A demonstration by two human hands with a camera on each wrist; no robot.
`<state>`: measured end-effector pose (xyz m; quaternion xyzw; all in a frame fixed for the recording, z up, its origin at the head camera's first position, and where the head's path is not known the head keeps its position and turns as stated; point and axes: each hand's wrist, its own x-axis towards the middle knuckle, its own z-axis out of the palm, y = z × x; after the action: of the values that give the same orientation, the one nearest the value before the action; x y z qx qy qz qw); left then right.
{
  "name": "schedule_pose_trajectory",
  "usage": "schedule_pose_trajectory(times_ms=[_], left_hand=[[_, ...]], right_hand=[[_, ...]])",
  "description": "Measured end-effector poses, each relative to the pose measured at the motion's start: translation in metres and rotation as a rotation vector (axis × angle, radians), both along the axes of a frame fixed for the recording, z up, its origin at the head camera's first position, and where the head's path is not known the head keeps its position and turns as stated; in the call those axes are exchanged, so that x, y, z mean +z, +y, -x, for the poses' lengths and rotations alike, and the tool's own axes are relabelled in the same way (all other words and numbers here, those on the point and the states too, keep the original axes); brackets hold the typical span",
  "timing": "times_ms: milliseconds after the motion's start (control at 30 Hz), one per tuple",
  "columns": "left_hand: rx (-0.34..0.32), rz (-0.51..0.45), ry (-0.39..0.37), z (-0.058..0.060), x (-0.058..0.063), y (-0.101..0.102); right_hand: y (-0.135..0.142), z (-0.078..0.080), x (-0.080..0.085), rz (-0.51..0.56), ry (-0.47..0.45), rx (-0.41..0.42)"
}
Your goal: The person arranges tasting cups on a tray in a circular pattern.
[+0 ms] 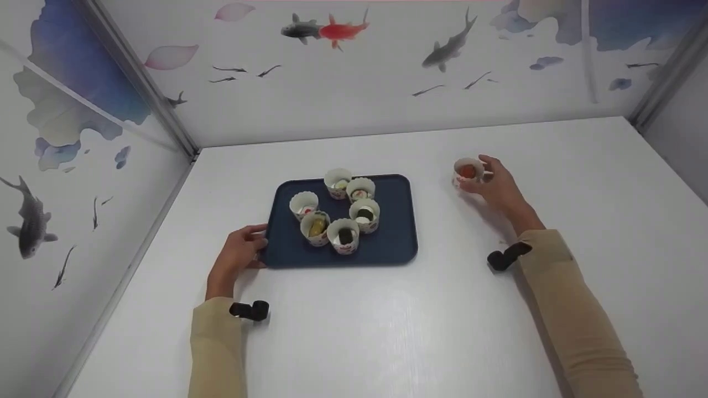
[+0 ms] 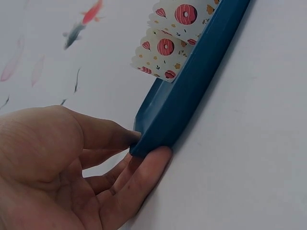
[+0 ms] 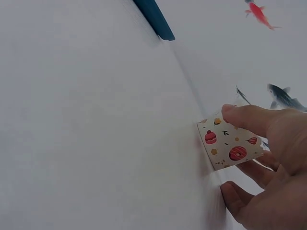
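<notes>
My left hand point(image 1: 238, 251) grips the left edge of a dark blue tray point(image 1: 395, 243). In the left wrist view the thumb point(image 2: 110, 132) lies on the tray's rim, with the other fingers below and outside it. Several paper cups with scalloped rims stand on the tray, each with a small piece of food inside; one point(image 1: 315, 228) holds a yellow piece and another point(image 1: 343, 236) a dark-wrapped one. Off to the right, my right hand point(image 1: 500, 188) holds a paper cup point(image 1: 458, 178) with an orange-red piece in it. Its donut print point(image 3: 235, 148) shows in the right wrist view.
The white table point(image 1: 354, 326) runs to a back wall point(image 1: 387, 94) painted with fish and petals. A similar wall point(image 1: 83, 221) stands at the left, joined at a grey corner post. A black wrist camera sits on each sleeve.
</notes>
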<state>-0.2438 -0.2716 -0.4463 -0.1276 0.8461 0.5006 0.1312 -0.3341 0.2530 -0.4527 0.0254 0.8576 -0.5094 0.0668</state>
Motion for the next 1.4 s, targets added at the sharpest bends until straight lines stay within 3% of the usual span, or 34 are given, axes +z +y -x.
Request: schedule_pose_trajectory(times_ms=[333, 733, 1033, 1400], left_hand=[[0.007, -0.013, -0.01, 0.0, 0.0, 0.0], [-0.003, -0.005, -0.008, 0.002, -0.001, 0.0], [-0.009, -0.034, -0.005, 0.0, 0.002, 0.0], [-0.021, -0.006, 0.0, 0.0, -0.001, 0.0]], right_hand=[[-0.003, -0.002, 0.002, 0.0, -0.018, -0.04], [-0.013, -0.006, 0.009, -0.017, -0.061, -0.033], [-0.027, -0.008, 0.015, -0.017, -0.008, -0.02], [-0.056, -0.017, 0.025, -0.092, 0.045, 0.043]])
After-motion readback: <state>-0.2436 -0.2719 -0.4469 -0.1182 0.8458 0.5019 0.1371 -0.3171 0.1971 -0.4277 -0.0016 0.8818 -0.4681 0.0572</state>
